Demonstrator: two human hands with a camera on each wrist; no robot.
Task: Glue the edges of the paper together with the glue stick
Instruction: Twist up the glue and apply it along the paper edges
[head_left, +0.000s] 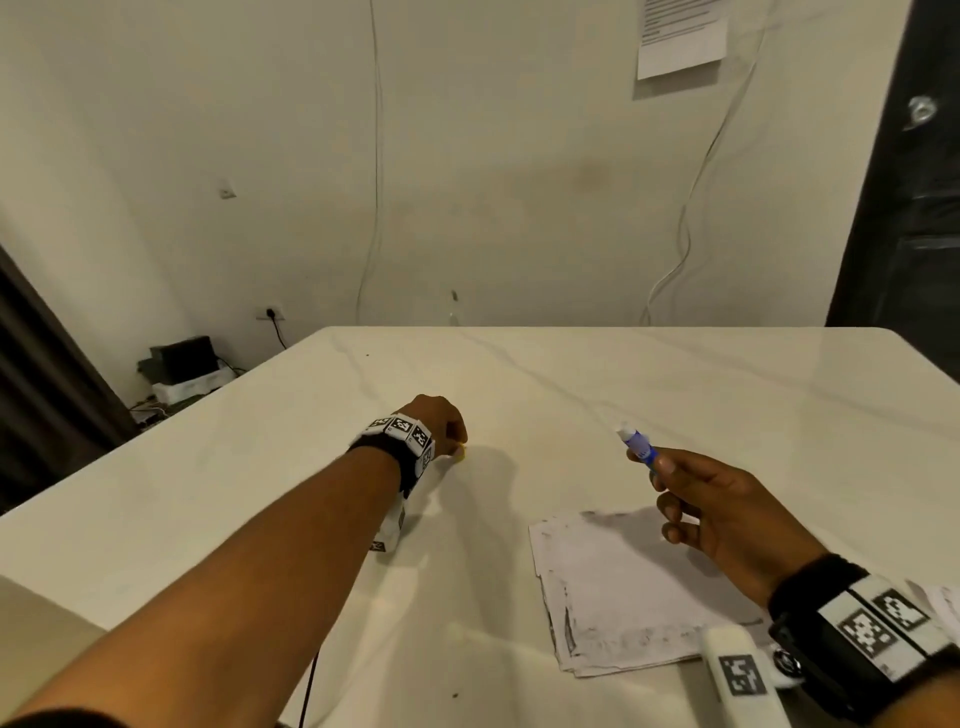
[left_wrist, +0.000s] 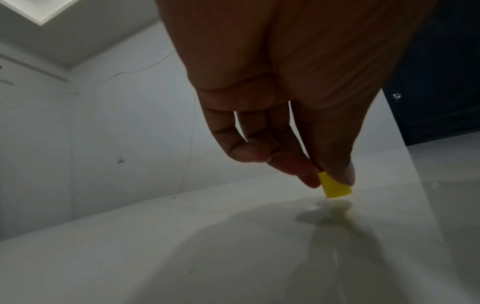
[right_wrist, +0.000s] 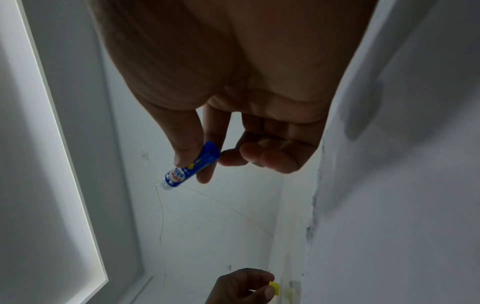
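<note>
Wide bare stretch of white table (head_left: 597, 374) beyond the paper (head_left: 628, 587), up to the far edge at the wall; more bare top left of the paper, out to the slanting left edge. Paper close to the near edge: a slightly fanned stack of white sheets, grey-smudged along the left and lower borders, lying flat. Above the paper's far right corner, right hand (head_left: 727, 512) clear of the table, thumb and forefinger pinching the uncapped glue stick (head_left: 640, 448) — blue barrel, white tip, tip aimed up and away from the paper; other fingers loosely curled. Well left of the paper and farther back, left hand (head_left: 441, 421) lowered, fingertips pinching a small yellow cap (left_wrist: 335, 186), its base at or just above the tabletop; contact unclear. Left forearm slanting across the space left of the paper. Beyond the table, cables hanging down the wall (head_left: 467, 182), a printed sheet (head_left: 680, 39) pinned high up.
</note>
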